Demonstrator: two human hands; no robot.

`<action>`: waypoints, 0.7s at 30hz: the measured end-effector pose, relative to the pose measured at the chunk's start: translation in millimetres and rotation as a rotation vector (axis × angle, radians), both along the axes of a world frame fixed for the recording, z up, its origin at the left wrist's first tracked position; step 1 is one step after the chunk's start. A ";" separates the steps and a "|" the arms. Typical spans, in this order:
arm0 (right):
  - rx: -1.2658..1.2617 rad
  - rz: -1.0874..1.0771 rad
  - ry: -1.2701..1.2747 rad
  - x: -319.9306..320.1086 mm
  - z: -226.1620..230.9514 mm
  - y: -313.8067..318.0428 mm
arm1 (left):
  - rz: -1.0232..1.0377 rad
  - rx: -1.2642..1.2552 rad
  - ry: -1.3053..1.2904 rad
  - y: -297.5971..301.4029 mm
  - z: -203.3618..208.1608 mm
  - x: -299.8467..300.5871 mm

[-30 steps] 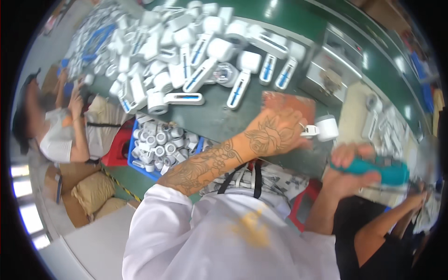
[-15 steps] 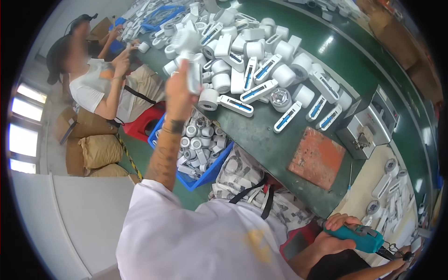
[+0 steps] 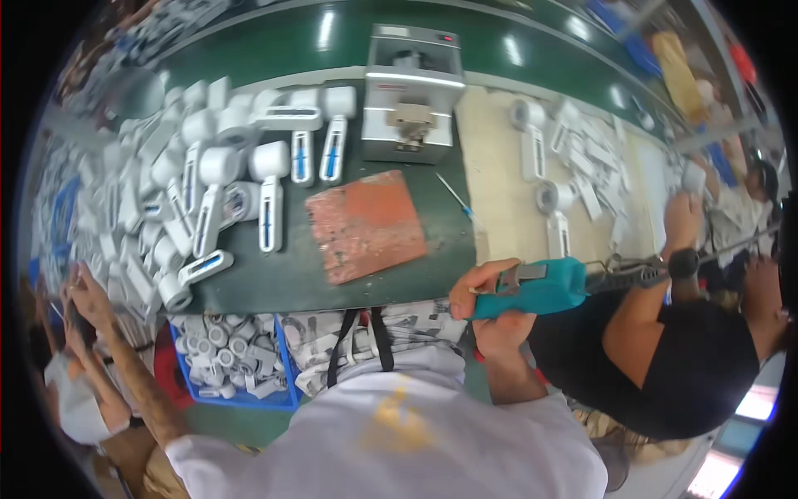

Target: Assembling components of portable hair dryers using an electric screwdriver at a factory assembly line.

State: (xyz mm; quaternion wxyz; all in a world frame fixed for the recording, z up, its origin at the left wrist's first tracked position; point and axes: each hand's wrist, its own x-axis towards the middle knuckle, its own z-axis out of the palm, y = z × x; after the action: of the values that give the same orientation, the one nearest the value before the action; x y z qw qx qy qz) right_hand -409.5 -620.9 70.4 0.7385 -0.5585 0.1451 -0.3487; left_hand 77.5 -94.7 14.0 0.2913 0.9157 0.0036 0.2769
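My right hand (image 3: 496, 320) is wrapped round a teal electric screwdriver (image 3: 536, 289), held level above the table's near edge with its tip end pointing right. My left arm stretches far to the left, and the left hand (image 3: 93, 303) is beside the near edge of a large pile of white handheld devices (image 3: 218, 166). That hand is small and smeared, so its fingers and anything in them cannot be made out. The devices have round heads and flat handles, several with blue strips. A worn reddish square pad (image 3: 366, 224) lies on the dark green table (image 3: 249, 287) between my hands.
Behind the pad stands a silver machine (image 3: 413, 96). A thin screwdriver-like rod (image 3: 455, 195) lies right of it. More white parts (image 3: 582, 154) rest on a beige sheet. A blue crate (image 3: 291, 366) of white heads stands below the table. Co-workers sit on both sides.
My view has swung to the right. My left hand, which gripped a white device over the pile, is now at far left. The teal screwdriver stays in my right hand.
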 end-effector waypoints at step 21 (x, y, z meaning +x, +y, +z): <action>-0.056 -0.019 0.027 -77.3 17.1 -18.3 | -1.150 0.041 0.388 -730.1 -2.4 -331.6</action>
State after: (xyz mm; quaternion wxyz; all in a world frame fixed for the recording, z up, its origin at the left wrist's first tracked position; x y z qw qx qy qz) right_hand -486.8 -639.2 87.5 0.7171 -0.5823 0.1506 -0.3520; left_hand -254.1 -824.8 11.6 0.3704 0.8101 -0.4440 -0.0967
